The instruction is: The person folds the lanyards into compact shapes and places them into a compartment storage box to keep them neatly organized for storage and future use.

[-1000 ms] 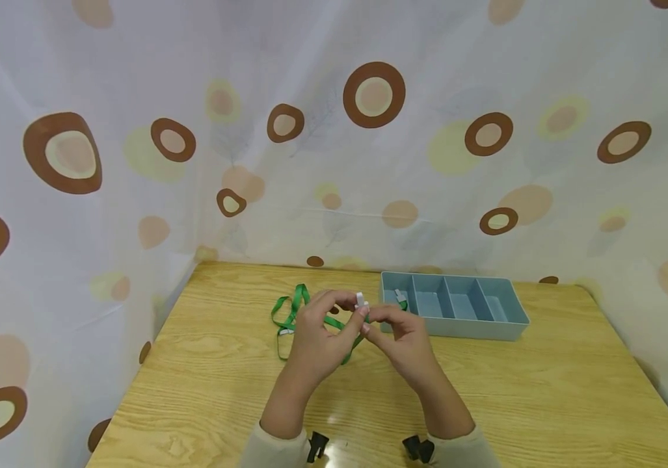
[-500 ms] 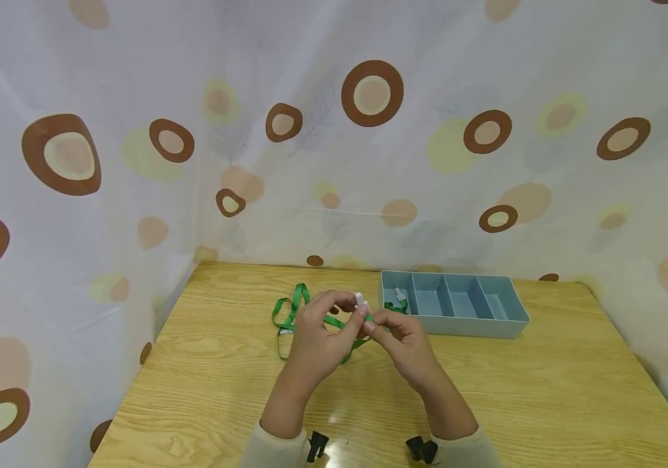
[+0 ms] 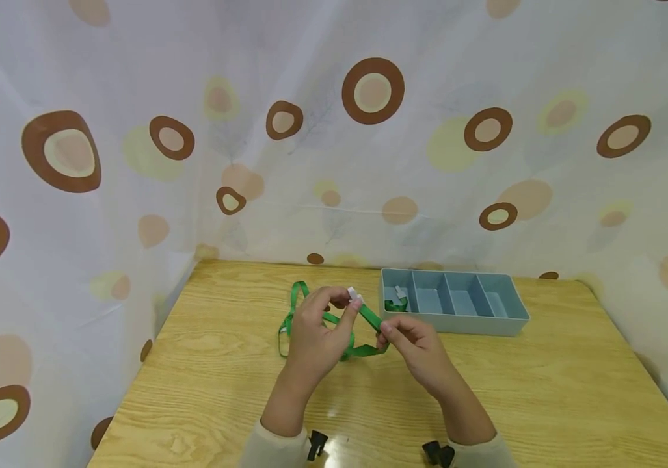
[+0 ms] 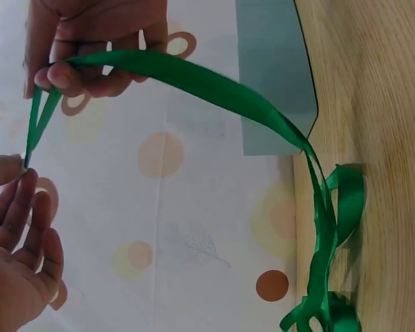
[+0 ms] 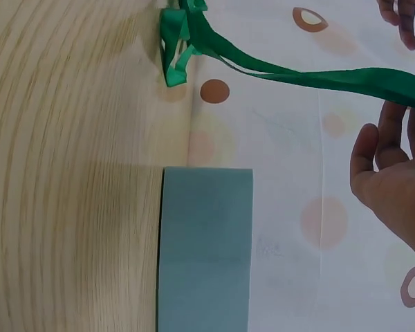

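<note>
A green ribbon lanyard (image 3: 370, 316) with a white plastic clip (image 3: 352, 294) at its end is held above the table. My left hand (image 3: 319, 335) pinches the clip end between thumb and forefinger. To its right, my right hand (image 3: 421, 354) pinches the doubled ribbon a short way below the clip, so that stretch runs straight between the hands. In the left wrist view the ribbon (image 4: 187, 76) arcs from the right hand's fingers down to a loose heap (image 4: 321, 256) on the tabletop. My left hand partly hides that heap in the head view.
Behind the right hand stands a blue-grey tray (image 3: 462, 325) with several compartments. Its leftmost one holds a white clip (image 3: 400, 294) with green ribbon (image 3: 395, 305). A patterned curtain (image 3: 334, 162) rises along the back edge of the wooden table (image 3: 211, 364).
The right hand has slid away from the clip, right and toward me, drawing the ribbon out straight. The left hand keeps the clip, now tilted further left. The heap has shifted slightly.
</note>
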### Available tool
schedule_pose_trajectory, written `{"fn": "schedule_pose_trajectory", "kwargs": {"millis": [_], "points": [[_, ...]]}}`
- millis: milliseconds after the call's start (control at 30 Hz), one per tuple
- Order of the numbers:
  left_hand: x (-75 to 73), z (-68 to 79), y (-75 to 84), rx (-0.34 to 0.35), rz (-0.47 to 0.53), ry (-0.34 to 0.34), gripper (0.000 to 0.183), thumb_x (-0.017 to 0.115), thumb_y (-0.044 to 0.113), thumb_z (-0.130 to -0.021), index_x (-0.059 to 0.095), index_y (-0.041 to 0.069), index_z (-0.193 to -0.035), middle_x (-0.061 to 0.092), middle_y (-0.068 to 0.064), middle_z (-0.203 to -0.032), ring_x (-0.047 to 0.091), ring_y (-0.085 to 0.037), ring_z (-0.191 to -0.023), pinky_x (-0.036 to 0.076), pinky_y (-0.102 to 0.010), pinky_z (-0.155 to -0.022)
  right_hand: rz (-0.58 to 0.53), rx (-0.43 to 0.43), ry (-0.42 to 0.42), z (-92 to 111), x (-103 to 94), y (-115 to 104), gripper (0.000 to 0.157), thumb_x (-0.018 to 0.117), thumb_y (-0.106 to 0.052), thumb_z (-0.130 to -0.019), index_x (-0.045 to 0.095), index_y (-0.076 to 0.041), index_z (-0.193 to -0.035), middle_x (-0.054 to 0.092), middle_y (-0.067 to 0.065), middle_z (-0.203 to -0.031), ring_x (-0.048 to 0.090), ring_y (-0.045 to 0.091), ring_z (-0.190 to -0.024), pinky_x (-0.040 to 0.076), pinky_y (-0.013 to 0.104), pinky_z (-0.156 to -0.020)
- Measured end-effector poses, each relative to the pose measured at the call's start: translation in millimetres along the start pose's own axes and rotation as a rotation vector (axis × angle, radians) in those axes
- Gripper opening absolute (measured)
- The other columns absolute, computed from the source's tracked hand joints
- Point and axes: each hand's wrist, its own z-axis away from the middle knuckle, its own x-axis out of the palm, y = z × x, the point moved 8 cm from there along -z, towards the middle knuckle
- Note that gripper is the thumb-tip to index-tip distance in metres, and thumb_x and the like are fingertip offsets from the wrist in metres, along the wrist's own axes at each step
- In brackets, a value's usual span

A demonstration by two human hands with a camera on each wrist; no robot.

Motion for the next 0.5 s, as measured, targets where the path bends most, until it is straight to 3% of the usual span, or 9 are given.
{"fn": "schedule_pose_trajectory", "kwargs": {"millis": [267,400,500], "points": [[-3.3,-1.1,-1.2,-0.024,-0.025,0.045,0.011,0.077,0.020,-0.101,0.073,0.011,-0.106,0.075,-0.001,-0.098,0.068,-0.016,-0.092,0.055,-0.032,-0.079,-0.040,0.006,-0.049,6,-4.3,2,0.029,0.052,-0.006,-0.111,0.061,0.005,-0.086,0.064,0.001,-0.079,0.066,0.017,-0.080,0.059,0.029,-0.077],[-6.4,-1.8,-3.1,-0.043,-0.022,0.060,0.012,0.076,0.019,-0.101,0.071,0.011,-0.108,0.073,-0.001,-0.097,0.069,-0.015,-0.092,0.053,-0.033,-0.080,-0.093,-0.005,-0.123,11,-2.6,-1,0.026,0.056,-0.003,-0.109,0.059,0.003,-0.085,0.062,0.005,-0.077,0.065,0.019,-0.076,0.060,0.033,-0.073],[-8.9,-2.4,-4.5,-0.033,-0.023,0.082,0.011,0.075,0.017,-0.101,0.071,0.010,-0.109,0.073,-0.001,-0.095,0.068,-0.015,-0.090,0.053,-0.032,-0.078,-0.129,-0.023,-0.175,15,-2.1,-3,0.020,0.058,0.001,-0.107,0.060,0.005,-0.088,0.066,-0.001,-0.080,0.066,0.015,-0.075,0.061,0.034,-0.071]]}}
